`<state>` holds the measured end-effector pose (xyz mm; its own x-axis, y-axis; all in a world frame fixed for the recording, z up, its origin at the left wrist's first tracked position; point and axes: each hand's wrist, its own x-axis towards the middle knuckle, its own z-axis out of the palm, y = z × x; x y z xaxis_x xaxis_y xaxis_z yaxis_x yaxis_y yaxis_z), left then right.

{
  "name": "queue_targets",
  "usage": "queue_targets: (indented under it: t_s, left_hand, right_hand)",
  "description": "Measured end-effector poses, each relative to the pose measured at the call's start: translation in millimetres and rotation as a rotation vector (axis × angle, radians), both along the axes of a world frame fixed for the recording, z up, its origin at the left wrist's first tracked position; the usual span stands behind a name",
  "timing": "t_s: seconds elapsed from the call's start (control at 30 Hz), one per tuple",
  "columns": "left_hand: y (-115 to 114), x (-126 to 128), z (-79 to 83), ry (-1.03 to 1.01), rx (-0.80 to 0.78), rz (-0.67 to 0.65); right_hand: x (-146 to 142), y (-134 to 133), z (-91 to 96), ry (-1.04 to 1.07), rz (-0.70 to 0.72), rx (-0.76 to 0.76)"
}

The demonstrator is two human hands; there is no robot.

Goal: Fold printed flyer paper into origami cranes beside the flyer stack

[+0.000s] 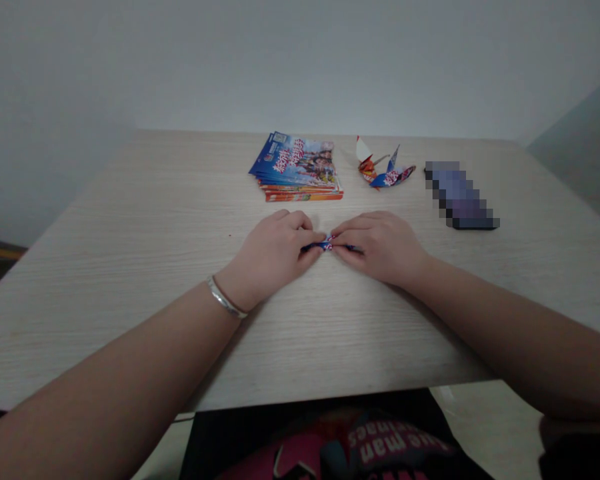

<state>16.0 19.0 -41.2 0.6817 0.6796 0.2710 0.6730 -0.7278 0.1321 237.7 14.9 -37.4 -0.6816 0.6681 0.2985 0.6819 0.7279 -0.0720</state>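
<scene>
A small piece of folded printed paper (329, 245), blue with white and pink print, is pinched between both hands just above or on the table. My left hand (279, 248), with a silver bangle at its wrist, grips the paper's left end between thumb and fingers. On the opposite end, my right hand (383, 247) is closed in a similar pinch, fingertips almost meeting those of the left. Most of the paper is hidden by the fingers, so its full shape cannot be made out.
A fanned stack of blue and orange leaflets (300, 163) lies behind my hands on the wood-grain table (155, 200). Right of it stand folded paper cranes (387, 177). Farther right lies a phone (460, 197), its screen blurred. A wall (305, 67) borders the table's back edge.
</scene>
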Motion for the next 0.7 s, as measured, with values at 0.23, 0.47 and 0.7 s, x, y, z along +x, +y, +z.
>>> queue_targets:
  t_s: [0.23, 0.47, 0.7]
  left_hand:
    - [-1.8, 5.1, 3.9, 0.013, -0.012, 0.048]
    - [-2.6, 8.2, 0.2, -0.019, -0.039, 0.122]
    - [2.1, 8.8, -5.4, -0.128, -0.116, 0.142]
  right_hand:
    - [-4.7, 4.9, -0.1, 0.083, -0.056, -0.090]
    - [-8.3, 14.8, -10.2, 0.249, -0.095, -0.198]
    - [-8.2, 16.3, -13.6, 0.303, -0.166, -0.260]
